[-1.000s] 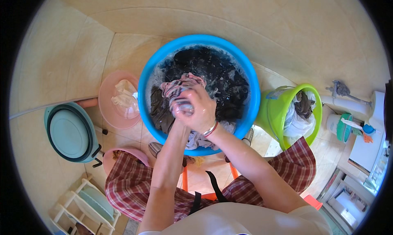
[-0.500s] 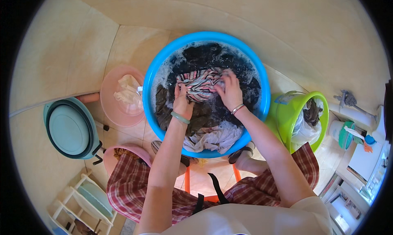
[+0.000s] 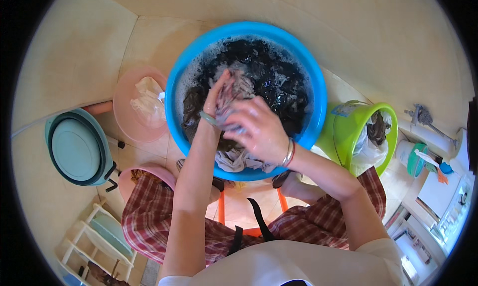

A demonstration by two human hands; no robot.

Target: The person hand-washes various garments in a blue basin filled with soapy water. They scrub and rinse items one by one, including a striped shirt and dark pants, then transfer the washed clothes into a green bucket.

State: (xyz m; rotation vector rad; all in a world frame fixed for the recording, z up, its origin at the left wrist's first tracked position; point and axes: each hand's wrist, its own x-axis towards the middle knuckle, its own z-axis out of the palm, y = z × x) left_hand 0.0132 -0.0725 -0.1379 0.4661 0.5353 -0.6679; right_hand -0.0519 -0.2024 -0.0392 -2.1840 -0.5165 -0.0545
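A striped pink, white and black cloth [image 3: 238,86] is bunched between my hands over the large blue basin [image 3: 174,82], wet and blurred by motion. My left hand [image 3: 215,101], with a pale green bangle at its wrist, is upright along the cloth's left side and supports it. My right hand [image 3: 259,129], smeared by motion, presses over the cloth's near end with curled fingers. Below them, dark clothes [image 3: 279,82] soak in foamy water. A brownish garment [image 3: 193,104] lies at the basin's left, and a whitish cloth [image 3: 236,160] rests along its near rim.
Left of the basin stands a pink basin [image 3: 127,112] with a cream cloth [image 3: 148,94] in it. Farther left is a grey-green folding basin [image 3: 77,154]. A lime-green bucket [image 3: 343,131] holding a white bag leans at the right. A white rack [image 3: 94,231] stands lower left.
My right hand has swept left and nearer, across the cloth to my left wrist. The striped cloth, spread wider before, is now bunched upright. The whole view has shifted slightly.
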